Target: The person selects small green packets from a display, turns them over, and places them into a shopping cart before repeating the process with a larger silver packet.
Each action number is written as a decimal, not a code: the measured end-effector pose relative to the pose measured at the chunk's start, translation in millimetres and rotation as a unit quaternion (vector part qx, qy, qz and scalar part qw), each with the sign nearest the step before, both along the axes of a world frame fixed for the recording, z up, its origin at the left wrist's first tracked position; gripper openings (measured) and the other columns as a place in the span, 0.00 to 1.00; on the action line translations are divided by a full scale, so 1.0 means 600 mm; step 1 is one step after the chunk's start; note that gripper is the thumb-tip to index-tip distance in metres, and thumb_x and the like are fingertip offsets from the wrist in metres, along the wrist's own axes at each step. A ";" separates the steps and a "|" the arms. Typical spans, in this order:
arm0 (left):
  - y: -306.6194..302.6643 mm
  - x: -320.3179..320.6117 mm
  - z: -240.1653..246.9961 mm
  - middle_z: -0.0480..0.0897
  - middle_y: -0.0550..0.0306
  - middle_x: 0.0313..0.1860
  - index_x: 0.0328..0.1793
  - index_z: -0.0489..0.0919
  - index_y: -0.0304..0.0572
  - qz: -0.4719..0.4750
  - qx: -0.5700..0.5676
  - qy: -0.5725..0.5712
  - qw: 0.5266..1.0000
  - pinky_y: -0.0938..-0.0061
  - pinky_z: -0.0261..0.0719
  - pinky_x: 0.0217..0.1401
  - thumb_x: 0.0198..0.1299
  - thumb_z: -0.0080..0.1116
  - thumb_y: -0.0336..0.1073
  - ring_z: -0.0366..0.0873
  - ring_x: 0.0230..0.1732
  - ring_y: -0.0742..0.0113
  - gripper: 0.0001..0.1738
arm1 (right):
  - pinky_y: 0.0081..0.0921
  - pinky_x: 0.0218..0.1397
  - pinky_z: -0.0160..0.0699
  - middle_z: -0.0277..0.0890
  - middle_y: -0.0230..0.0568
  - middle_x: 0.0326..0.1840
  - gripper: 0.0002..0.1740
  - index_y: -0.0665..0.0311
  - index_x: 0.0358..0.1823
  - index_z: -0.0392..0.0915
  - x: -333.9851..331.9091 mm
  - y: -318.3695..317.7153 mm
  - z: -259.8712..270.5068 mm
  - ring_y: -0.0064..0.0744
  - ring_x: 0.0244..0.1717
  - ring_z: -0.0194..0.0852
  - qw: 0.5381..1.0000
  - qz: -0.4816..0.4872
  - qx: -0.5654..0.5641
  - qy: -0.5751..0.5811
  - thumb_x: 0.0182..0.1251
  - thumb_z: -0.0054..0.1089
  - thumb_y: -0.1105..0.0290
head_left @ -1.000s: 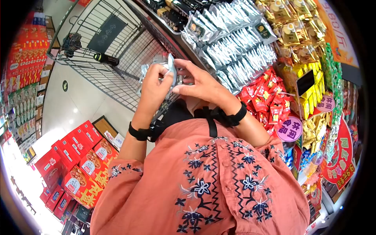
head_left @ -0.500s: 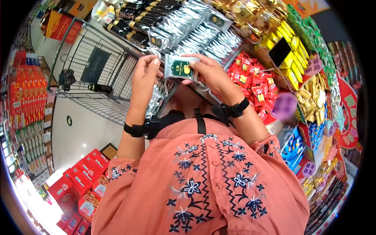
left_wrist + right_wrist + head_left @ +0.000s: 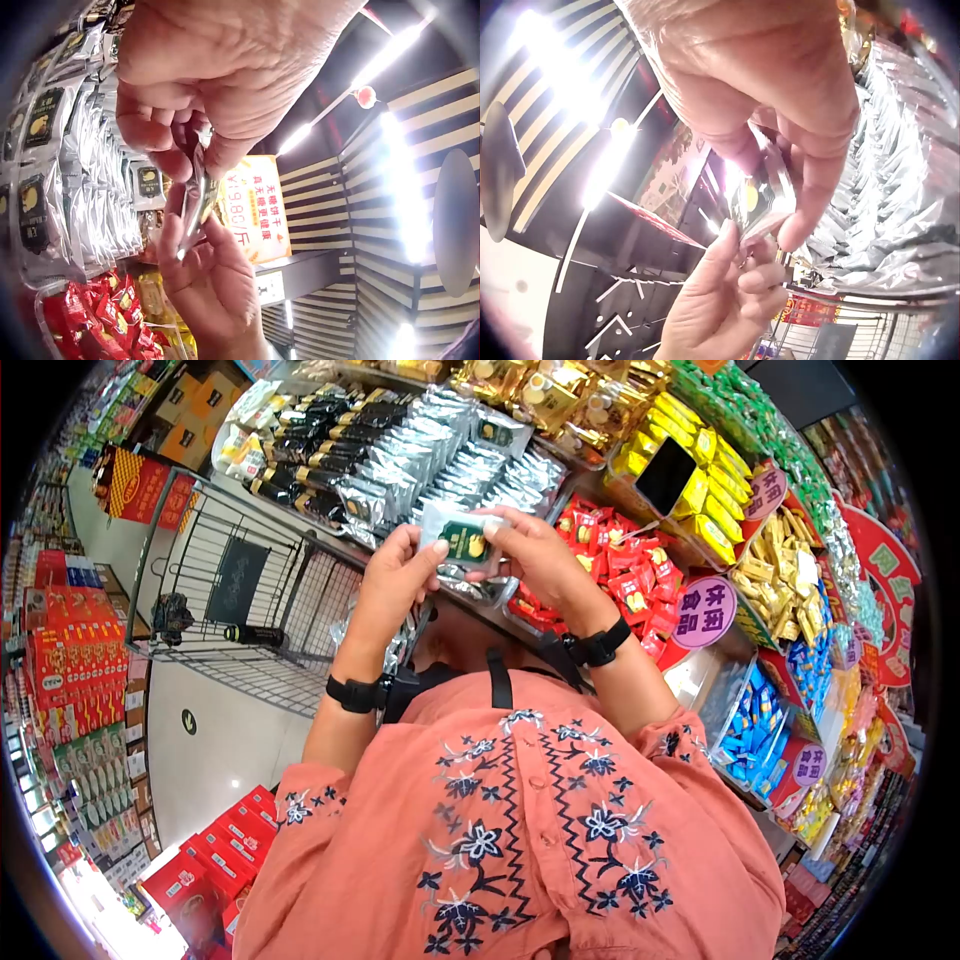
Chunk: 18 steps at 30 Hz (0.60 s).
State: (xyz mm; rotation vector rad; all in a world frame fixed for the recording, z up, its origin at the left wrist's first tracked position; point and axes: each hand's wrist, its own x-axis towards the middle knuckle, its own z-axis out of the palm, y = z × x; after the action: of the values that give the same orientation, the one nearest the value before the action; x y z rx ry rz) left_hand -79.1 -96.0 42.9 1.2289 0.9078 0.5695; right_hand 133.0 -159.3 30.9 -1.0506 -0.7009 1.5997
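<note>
Now a small packet (image 3: 463, 544) is held up in front of the rows of silver packets (image 3: 415, 460), its dark green label turned towards the wearer. One side is pinched by the left grip (image 3: 402, 572), with thumb and curled fingers closed on it; the opposite side is pinched likewise by the right grip (image 3: 537, 556). Red packets (image 3: 632, 578) are heaped beyond the right grip, and yellow packets (image 3: 715, 495) are stacked farther off. To the left, a wire cart (image 3: 300, 622) is placed alongside.
</note>
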 end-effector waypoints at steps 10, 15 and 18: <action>0.051 0.042 0.047 0.79 0.63 0.37 0.49 0.83 0.35 -0.111 0.347 0.126 0.923 0.75 0.71 0.38 0.70 0.64 0.34 0.74 0.36 0.75 0.09 | 0.22 0.44 0.78 0.81 0.34 0.46 0.16 0.65 0.54 0.84 0.053 0.012 0.037 0.22 0.42 0.80 0.905 -0.002 0.189 -0.380 0.70 0.69 0.65; 0.068 0.095 0.049 0.80 0.59 0.39 0.50 0.83 0.34 -0.113 0.349 0.107 0.924 0.75 0.76 0.43 0.68 0.66 0.32 0.77 0.40 0.72 0.10 | 0.19 0.37 0.75 0.81 0.30 0.39 0.13 0.67 0.50 0.84 0.085 0.019 0.008 0.16 0.36 0.78 0.900 0.012 0.189 -0.394 0.71 0.68 0.66; 0.083 0.111 0.027 0.83 0.60 0.43 0.54 0.82 0.35 -0.108 0.322 0.128 0.932 0.78 0.77 0.41 0.66 0.70 0.35 0.77 0.39 0.76 0.15 | 0.19 0.38 0.76 0.82 0.28 0.35 0.12 0.67 0.49 0.82 0.098 0.014 -0.006 0.16 0.36 0.79 0.952 -0.041 0.108 -0.284 0.72 0.67 0.66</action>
State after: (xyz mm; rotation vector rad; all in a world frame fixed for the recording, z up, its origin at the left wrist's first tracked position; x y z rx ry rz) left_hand -12.7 -46.3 58.9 2.0100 0.8061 0.5537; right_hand 192.0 -151.1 27.5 -1.3661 -1.1693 1.1126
